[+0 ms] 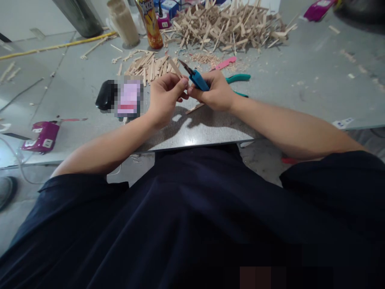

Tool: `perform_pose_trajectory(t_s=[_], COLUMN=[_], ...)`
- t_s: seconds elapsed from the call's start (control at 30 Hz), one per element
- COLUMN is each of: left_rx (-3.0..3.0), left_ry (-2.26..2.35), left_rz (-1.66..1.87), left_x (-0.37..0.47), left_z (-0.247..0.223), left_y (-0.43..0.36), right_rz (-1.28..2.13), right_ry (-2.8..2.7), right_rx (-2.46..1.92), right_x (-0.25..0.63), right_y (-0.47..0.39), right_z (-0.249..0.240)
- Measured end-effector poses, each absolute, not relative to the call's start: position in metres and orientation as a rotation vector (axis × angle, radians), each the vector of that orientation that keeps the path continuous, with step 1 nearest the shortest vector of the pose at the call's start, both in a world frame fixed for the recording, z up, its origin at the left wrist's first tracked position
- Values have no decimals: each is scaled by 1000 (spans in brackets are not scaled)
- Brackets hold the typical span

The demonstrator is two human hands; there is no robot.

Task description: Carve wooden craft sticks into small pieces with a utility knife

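Note:
My left hand (167, 94) pinches a flat wooden stick (175, 67), whose upper end juts out above the fingers. Close beside it, my right hand (217, 91) is wrapped round the blue handle of a utility knife (199, 80). The knife's dark blade points up and to the left, near the stick; whether they touch I cannot tell. Below the hands another wooden stick (195, 108) lies on the table. Pliers with teal handles (239, 78) are partly hidden behind my right hand. Behind my left hand lies a spread of flat wooden sticks (150, 66).
A large heap of wood pieces (228, 26) covers the back, with shavings (206, 59) and a pink tool (225, 63) before it. A bottle (150, 26) and a jar (122, 24) stand behind. Left are a black case (106, 95), a blurred phone-like object (129, 98) and a purple device (42, 136).

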State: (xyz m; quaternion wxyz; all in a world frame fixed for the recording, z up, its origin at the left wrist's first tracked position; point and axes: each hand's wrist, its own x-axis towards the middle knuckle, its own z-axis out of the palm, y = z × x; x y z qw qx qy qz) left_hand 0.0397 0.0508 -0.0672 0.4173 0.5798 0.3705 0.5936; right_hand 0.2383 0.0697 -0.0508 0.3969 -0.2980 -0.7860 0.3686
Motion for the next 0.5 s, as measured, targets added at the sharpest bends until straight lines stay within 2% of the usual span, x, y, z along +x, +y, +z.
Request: perform_pose_trajectory(t_s=[0.27, 0.5], left_rx=[1548, 1446], left_ry=[945, 1041], left_rz=[1526, 1540], left_x=[38, 38], left_z=[-65, -55], left_y=[52, 46], right_rz=[882, 455], right_ry=[-2054, -2074], right_rx=[-796, -947], right_x=[238, 273], right_y=[67, 97], right_z=[-45, -39])
